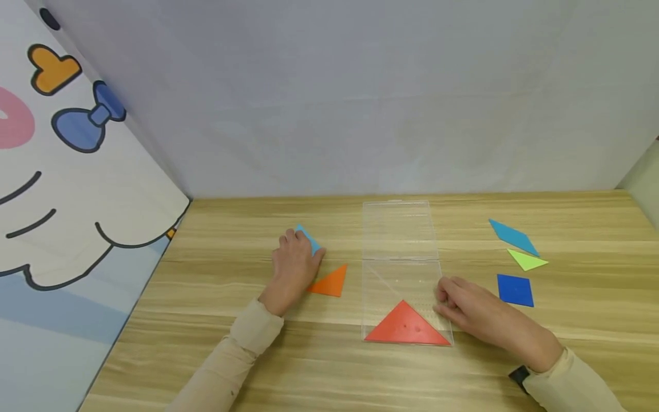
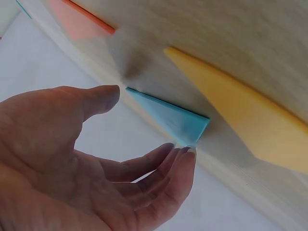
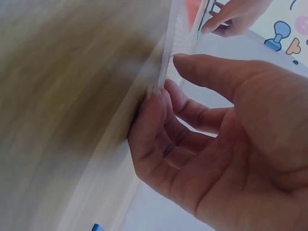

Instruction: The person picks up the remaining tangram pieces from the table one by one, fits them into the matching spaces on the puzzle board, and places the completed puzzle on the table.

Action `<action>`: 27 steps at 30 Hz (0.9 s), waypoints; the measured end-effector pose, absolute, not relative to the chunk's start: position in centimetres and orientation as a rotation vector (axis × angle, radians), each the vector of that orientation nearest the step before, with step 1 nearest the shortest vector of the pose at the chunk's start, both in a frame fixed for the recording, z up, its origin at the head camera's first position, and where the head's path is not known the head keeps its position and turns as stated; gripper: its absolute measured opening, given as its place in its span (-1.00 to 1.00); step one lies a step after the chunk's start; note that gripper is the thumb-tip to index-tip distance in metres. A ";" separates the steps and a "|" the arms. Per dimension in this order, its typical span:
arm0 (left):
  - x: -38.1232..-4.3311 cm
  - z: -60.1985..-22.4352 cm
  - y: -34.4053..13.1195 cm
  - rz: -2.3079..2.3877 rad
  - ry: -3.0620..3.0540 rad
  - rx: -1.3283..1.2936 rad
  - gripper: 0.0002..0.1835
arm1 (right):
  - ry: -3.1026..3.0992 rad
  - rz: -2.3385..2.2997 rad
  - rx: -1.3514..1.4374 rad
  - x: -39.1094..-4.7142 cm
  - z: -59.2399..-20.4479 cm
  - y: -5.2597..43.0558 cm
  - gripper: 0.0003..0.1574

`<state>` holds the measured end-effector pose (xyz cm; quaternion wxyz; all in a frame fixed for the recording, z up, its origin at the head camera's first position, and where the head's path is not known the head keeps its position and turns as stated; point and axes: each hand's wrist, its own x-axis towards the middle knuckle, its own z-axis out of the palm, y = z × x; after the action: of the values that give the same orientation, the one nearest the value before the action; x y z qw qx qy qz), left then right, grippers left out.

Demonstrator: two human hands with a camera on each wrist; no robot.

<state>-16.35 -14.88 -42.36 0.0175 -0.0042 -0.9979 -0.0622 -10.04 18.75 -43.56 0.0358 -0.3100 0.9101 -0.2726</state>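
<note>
Across the wood-grained surface (image 1: 319,366), a light-blue triangular tile (image 2: 175,120) lies by the fingertips of the half-open left grip (image 1: 294,263); the curled right grip (image 1: 473,309) touches a clear plastic case (image 1: 397,232), pinch unclear.

And the left hand (image 1: 293,266) covers much of the light blue triangle (image 1: 309,239); over at the right hand (image 1: 468,309), curled fingers hide a stretch of the clear case (image 1: 396,229)'s edge, while marks on the red triangle (image 1: 407,326) are too small to tell; both sleeves, left sleeve (image 1: 221,366) and right sleeve (image 1: 571,386), run off the bottom; the cartoon print (image 1: 128,200) goes out at left; on the left wrist, the orange triangle (image 2: 255,110) slips past the right edge; on the right wrist, the blue square (image 3: 97,227) shows one corner!
</note>
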 end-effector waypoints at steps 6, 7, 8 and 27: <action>-16.3 -42.4 -15.0 -0.195 -3.097 -0.008 -0.35 | 2.793 -0.835 -0.932 -10.1 -43.6 18.7 -0.68; -16.3 -42.4 -15.1 -0.198 -3.097 -0.009 -0.34 | 2.792 -0.835 -0.934 -10.1 -43.6 18.7 -0.68; -16.3 -42.4 -15.1 -0.199 -3.098 -0.009 -0.33 | 2.793 -0.835 -0.935 -10.1 -43.6 18.7 -0.68; -17.2 -42.3 -15.3 -0.152 -3.169 0.105 -0.23 | 2.746 -0.851 -0.917 -10.1 -43.7 18.9 -0.71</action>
<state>-17.16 -15.28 -42.33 -0.0166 0.0330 -0.9982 -0.0480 -10.11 18.88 -43.66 0.0622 -0.3032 0.9082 -0.2817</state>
